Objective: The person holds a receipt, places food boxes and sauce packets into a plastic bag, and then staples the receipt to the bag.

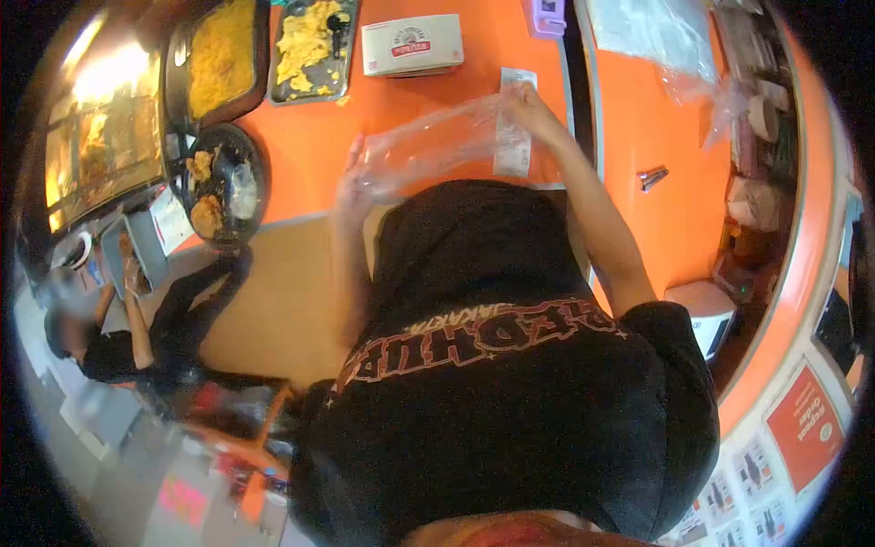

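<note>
A clear plastic bag is stretched between my two hands above the orange counter. My right hand is closed on the bag's right end. At the other end, my left hand grips the plastic; it is somewhat blurred and its fingers show only partly. A long white paper slip lies on the counter below my right hand, partly behind the bag. Just beyond the bag stands a closed white box with a red and black logo.
Trays of yellow food stand at the back left, near a round black pan with fried pieces. A lit display case is at far left. Another person holds a grey container. A small metal object lies right.
</note>
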Available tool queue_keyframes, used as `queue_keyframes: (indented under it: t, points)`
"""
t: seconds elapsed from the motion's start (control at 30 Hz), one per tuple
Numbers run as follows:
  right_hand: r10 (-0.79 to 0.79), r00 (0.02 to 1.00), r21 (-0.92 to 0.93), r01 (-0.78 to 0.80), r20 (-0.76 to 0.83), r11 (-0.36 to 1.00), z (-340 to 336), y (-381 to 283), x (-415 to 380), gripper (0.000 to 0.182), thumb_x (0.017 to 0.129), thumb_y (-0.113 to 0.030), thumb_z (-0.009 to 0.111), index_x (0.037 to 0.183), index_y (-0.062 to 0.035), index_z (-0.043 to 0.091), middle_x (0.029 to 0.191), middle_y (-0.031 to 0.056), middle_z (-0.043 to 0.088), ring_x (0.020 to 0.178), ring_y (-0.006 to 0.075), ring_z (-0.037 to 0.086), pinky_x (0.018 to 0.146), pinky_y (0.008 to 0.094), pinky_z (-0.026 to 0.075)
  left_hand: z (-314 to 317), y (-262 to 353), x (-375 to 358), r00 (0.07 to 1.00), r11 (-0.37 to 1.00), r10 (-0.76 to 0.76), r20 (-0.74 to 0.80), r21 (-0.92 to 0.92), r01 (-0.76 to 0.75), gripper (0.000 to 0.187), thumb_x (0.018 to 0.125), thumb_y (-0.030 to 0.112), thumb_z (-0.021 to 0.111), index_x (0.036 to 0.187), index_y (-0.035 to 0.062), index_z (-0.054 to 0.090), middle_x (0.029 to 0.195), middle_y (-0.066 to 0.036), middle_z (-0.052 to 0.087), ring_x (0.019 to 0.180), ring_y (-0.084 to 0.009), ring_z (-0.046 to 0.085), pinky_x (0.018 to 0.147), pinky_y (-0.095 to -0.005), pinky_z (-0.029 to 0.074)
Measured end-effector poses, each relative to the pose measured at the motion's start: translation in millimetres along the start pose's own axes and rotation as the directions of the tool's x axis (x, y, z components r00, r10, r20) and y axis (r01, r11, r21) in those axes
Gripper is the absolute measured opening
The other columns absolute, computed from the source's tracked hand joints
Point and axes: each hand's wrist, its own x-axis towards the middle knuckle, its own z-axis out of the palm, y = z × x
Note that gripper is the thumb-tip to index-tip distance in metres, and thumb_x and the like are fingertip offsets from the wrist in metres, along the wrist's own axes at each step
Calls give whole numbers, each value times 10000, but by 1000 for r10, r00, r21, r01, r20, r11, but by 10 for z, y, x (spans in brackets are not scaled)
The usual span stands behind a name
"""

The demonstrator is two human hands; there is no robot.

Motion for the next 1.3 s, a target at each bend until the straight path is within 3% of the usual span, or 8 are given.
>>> queue_keyframes:
  t: [0.07,0.27,0.33,0.43,0.5,0.63,0.83,1.3]
  points:
    - [-665,740,-595,489,-106,638,64,-572,-102,448,919,-365,626,1194,-12,602,1017,182,689,937,375,665,831,467,520,-5,-3,112,1000,998,-18,-4,65,18,599,972,92,503,1536,154,311,1360,-172,548,1054,-256,633,898,-386,558]
    - [36,587,-405,512,809,757,872,-378,-191,330,914,-270,561,1135,-37,640,1244,223,587,1085,388,602,950,472,465,-401,138,347,992,880,-127,15,463,106,627,918,103,578,1506,177,374,1391,-175,549,1117,-285,607,913,-396,519]
    - [-8,639,-422,516,769,745,913,-247,-207,300,892,-248,569,1096,-51,666,1212,210,615,1036,376,627,919,481,480,-451,139,449,982,596,54,-183,795,115,605,885,122,636,1457,157,443,1365,-185,573,1091,-306,615,875,-396,522]
    - [-138,565,-414,730,814,544,1106,63,-208,303,890,-240,573,1123,-67,660,1250,228,607,1040,375,638,912,490,488,-230,135,399,758,-396,559,336,911,-112,499,851,139,686,1328,106,542,1273,-201,617,1038,-355,624,842,-412,526]
    - [-182,497,-402,829,849,390,1226,235,-146,335,906,-258,560,1180,-78,634,1290,246,585,1080,376,626,930,488,483,99,51,375,682,-407,576,450,882,-238,468,842,154,694,1286,103,557,1265,-206,610,1073,-387,608,862,-444,520]
    - [53,637,-306,295,769,905,963,-617,-301,422,955,-324,507,1310,-104,567,1343,266,541,1186,369,577,984,468,463,675,-87,510,983,-409,-168,77,902,-141,656,808,278,759,1389,144,485,1259,-272,583,1193,-430,553,966,-472,479]
    - [-58,882,-659,392,469,642,1514,620,-94,443,1010,-299,438,1420,-138,486,1438,230,472,1211,375,568,1022,501,448,96,-546,587,896,-799,98,433,571,-189,1203,521,438,914,1535,248,294,1442,-287,416,1330,-500,396,1116,-538,351]
    - [-89,630,-384,573,772,724,800,-230,-19,321,855,-138,646,1164,-50,659,1180,191,649,982,343,674,832,416,554,582,-53,586,825,-289,310,473,873,-392,345,825,162,748,1143,80,644,1120,-122,657,1040,-301,634,907,-359,500]
